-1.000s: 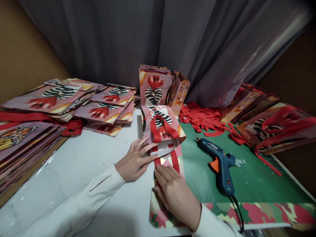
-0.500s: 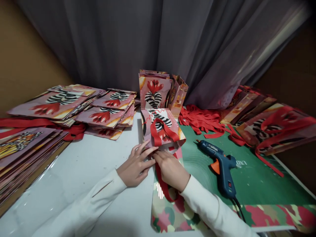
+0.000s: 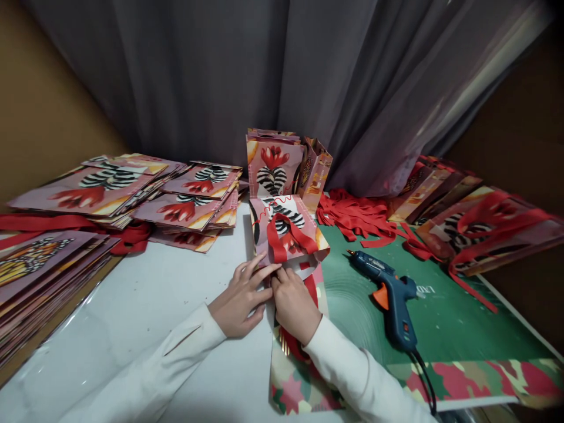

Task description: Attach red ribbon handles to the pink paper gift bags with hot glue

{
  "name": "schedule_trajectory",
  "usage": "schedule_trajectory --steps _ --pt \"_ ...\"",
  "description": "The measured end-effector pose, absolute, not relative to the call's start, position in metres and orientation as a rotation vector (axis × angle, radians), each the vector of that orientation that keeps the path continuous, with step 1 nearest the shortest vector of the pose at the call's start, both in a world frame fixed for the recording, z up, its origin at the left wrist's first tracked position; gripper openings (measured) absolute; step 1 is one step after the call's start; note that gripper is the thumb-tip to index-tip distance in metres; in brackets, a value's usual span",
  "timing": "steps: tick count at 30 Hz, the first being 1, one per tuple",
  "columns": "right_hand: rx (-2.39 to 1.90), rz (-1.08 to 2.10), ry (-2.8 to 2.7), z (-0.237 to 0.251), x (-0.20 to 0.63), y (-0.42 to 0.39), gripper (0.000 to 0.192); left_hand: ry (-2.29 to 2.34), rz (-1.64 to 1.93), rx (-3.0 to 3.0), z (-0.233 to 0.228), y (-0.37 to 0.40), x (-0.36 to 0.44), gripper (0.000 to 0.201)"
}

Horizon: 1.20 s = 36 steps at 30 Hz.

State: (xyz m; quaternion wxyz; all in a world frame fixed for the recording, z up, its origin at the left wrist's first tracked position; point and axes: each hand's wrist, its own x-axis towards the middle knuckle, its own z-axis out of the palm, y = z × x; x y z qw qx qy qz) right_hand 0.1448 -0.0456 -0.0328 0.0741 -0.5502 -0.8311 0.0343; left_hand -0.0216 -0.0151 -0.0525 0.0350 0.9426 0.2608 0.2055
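Hands are laid together at one flat bag [image 3: 288, 232]: left hand [image 3: 240, 296] spread, right hand [image 3: 294, 304] pinching one ribbon [image 3: 308, 286]; one glue gun [image 3: 391, 296] is seen nearby.

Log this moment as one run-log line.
left hand: fingers flat on paper bag edge | right hand: pressing red ribbon handle at bag edge | glue gun: lying on green mat, untouched

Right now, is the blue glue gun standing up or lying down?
Lying down. The glue gun rests on its side on the green mat, nozzle pointing toward the red ribbons; neither hand touches it.
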Motion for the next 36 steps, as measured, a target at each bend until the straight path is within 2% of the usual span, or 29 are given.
schedule_trajectory --steps 4,8,12,16,24,36 --pt "-1.62 0.237 -2.419 -0.036 0.148 -0.046 0.044 0.819 0.612 2.897 -0.053 -0.016 -0.022 0.032" --pt "-1.513 0.325 -2.16 -0.035 0.166 -0.065 0.051 0.786 0.627 2.931 -0.053 -0.015 -0.023 0.056" --pt "-1.642 0.282 -1.977 -0.031 0.192 -0.093 0.037 0.766 0.706 2.921 -0.054 -0.015 -0.022 0.07" --pt "-1.663 0.301 -2.025 -0.03 0.205 -0.103 0.028 0.785 0.707 2.924 -0.054 -0.016 -0.021 0.071" --pt "-1.731 0.193 -2.231 -0.051 0.212 -0.091 0.048 0.74 0.677 2.95 -0.054 -0.013 -0.022 0.068" --pt "-1.676 0.187 -2.343 -0.048 0.227 -0.088 0.046 0.746 0.64 2.955 -0.055 -0.013 -0.024 0.065"
